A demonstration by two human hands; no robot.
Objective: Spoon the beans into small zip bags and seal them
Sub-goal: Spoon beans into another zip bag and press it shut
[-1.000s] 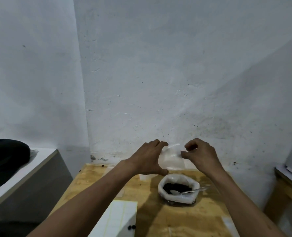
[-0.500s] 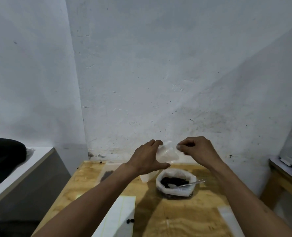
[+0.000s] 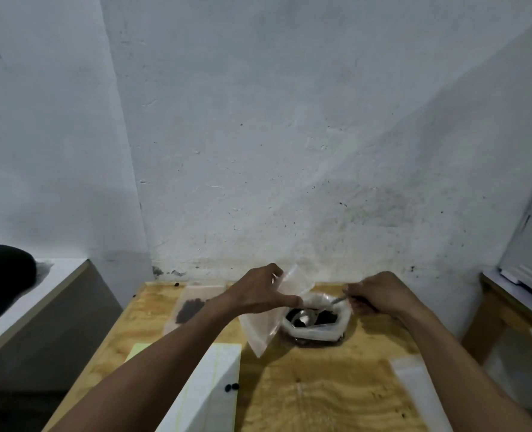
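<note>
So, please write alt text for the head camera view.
Left hand holds an empty zip bag beside the bean bag; right hand grips the spoon resting in the beans, on a wooden table.

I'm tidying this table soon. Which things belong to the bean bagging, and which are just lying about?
In use: empty zip bag in the left hand; spoon in the right hand; bean container; filled bag.

Lying about: white sheets; two stray beans; black object.
</note>
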